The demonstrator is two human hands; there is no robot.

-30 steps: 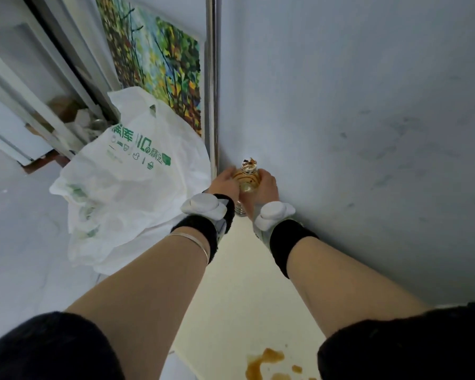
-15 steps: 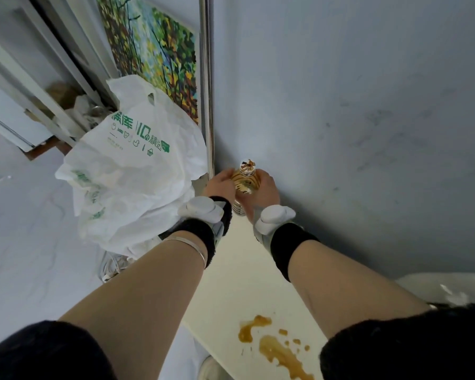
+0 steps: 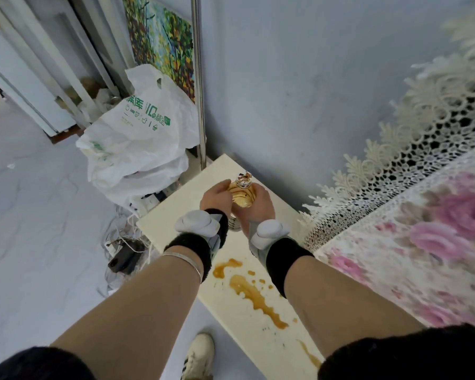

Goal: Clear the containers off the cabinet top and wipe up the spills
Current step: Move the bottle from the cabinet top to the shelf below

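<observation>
A small tiger-striped orange container [image 3: 243,192] with a patterned cap stands near the far end of the cream cabinet top [image 3: 176,215]. My left hand [image 3: 215,197] wraps its left side and my right hand [image 3: 259,208] wraps its right side, so both grip it. A second, greyish container [image 3: 234,224] shows partly under my hands. Brown liquid spills [image 3: 248,290] streak the cabinet top between my forearms, with a smaller streak [image 3: 309,353] nearer to me.
A white plastic bag with green print [image 3: 140,144] bulges on the floor left of the cabinet, beside a metal pole [image 3: 199,86]. Cables and a dark device [image 3: 124,257] lie below it. A lace-edged floral cloth [image 3: 412,242] covers the surface at right. My shoe [image 3: 199,355] shows below.
The view has tilted down and pulled back, revealing more of the cabinet top, the spills and the floral cloth. Both hands stay clasped around the tiger-striped container.
</observation>
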